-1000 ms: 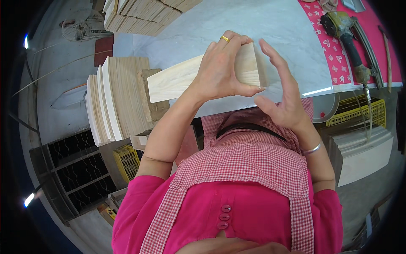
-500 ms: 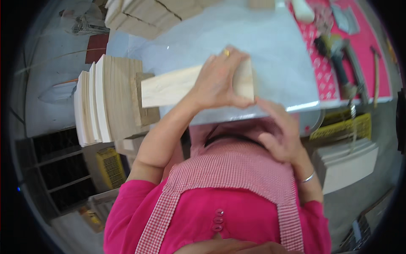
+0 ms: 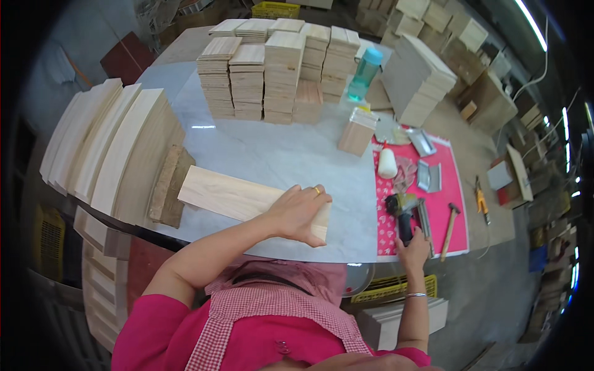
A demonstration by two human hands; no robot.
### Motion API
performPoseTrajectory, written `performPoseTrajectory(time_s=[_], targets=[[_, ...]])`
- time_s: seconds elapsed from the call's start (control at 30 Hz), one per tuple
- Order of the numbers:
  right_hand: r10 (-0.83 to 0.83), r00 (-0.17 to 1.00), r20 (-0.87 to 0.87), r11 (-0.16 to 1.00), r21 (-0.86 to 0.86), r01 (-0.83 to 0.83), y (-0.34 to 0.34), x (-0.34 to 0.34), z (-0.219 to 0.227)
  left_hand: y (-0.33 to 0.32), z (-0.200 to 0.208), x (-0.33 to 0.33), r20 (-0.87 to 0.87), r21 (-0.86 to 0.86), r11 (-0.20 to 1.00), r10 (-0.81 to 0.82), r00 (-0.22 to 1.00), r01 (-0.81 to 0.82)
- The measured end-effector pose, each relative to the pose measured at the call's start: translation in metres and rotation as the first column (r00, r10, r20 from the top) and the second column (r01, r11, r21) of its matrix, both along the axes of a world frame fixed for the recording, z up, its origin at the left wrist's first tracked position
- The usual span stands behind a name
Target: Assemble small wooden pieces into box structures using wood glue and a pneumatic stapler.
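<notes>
A long pale wooden board (image 3: 226, 193) lies on the table, running from a brown wooden block (image 3: 168, 185) to my left hand (image 3: 298, 213). The hand wraps over the board's right end, thumb on the near side and fingers across the top. My right hand (image 3: 413, 248) is at the lower end of a nail gun (image 3: 403, 216), its fingers closed about the dark handle. The nail gun lies on a pink patterned mat (image 3: 439, 179). Beside it on the mat is a hammer (image 3: 450, 230) with a wooden handle.
Stacked boards (image 3: 124, 148) stand at the left edge. Piles of wooden pieces (image 3: 281, 74) fill the far side, near a teal bottle (image 3: 365, 74) and a small wooden block (image 3: 358, 131). A white bottle (image 3: 387, 164) and metal pieces (image 3: 429, 176) sit on the mat.
My right hand has moved from beside the board's end out to the right, onto the nail gun. My left hand stays on the board. The view has tilted up, showing more of the table.
</notes>
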State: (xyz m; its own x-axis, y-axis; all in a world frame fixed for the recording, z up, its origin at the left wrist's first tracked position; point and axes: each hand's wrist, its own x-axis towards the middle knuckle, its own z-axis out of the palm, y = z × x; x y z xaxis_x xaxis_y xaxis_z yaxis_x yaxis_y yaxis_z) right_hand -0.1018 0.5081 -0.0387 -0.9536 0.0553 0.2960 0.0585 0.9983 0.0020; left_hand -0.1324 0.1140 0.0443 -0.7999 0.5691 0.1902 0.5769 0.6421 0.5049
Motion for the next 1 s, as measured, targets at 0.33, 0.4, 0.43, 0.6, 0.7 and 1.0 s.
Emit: performPoseTrajectory(time_s=[0.33, 0.4, 0.43, 0.6, 0.7, 1.0], targets=[[-0.035, 0.943, 0.33, 0.923, -0.352, 0.158, -0.02, -0.057, 0.036, 0.003, -0.025, -0.003, -0.07, 0.018, 1.0, -0.019, 0.997, 0.02], [-0.039, 0.94, 0.34, 0.978, -0.182, 0.106, 0.01, -0.074, 0.038, 0.005, -0.021, -0.004, -0.083, -0.004, 0.999, -0.049, 0.995, 0.049], [-0.018, 0.947, 0.32, 0.976, -0.202, 0.087, 0.002, -0.074, 0.056, 0.004, -0.016, -0.005, -0.075, -0.027, 0.999, -0.043, 0.996, 0.042], [0.15, 0.859, 0.49, 0.921, -0.384, 0.059, -0.064, -0.032, 0.148, -0.004, -0.012, -0.007, -0.103, -0.039, 0.999, -0.031, 0.994, 0.027], [0.31, 0.841, 0.443, 0.883, -0.463, -0.081, -0.092, -0.006, 0.175, -0.004, -0.009, -0.006, -0.112, -0.088, 0.995, -0.048, 0.993, 0.039], [0.425, 0.756, 0.498, 0.898, -0.337, -0.282, -0.144, 0.03, 0.221, 0.003, -0.012, 0.002, -0.121, -0.121, 0.993, -0.022, 0.992, 0.007]])
